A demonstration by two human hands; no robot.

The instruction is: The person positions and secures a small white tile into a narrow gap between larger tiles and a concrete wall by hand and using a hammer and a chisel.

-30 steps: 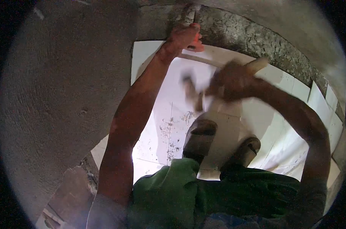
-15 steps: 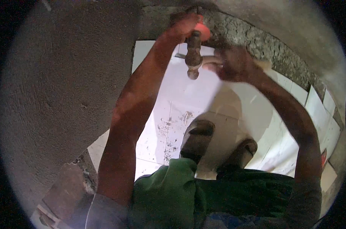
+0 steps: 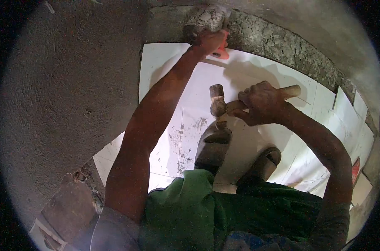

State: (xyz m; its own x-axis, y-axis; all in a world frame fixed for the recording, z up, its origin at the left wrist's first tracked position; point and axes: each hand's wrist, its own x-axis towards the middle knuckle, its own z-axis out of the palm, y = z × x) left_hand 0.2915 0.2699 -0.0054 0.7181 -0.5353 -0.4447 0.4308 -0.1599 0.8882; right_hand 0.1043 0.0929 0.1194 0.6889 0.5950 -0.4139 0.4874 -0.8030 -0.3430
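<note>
My left hand (image 3: 208, 42) is closed around a chisel with a red hand guard (image 3: 224, 52), at the far edge of the white floor tiles where they meet rough grey mortar. Most of the chisel is hidden by my fingers. Nearer to me, my right hand (image 3: 263, 103) grips the wooden handle of a ball-peen hammer (image 3: 217, 100). Its metal head is held above the tiles, apart from the chisel, and the handle's end sticks out to the right of my fist.
White tiles (image 3: 164, 62) with grey smears lie under my shoes (image 3: 215, 144). Crumbly mortar (image 3: 278, 39) runs along the far edge. A rough grey surface (image 3: 72, 92) fills the left. Loose tiles (image 3: 345, 104) lean at the right, and a brown slab (image 3: 70, 205) lies lower left.
The hammer has come back toward me, away from the chisel, in my right hand. My left hand and the chisel have shifted slightly nearer.
</note>
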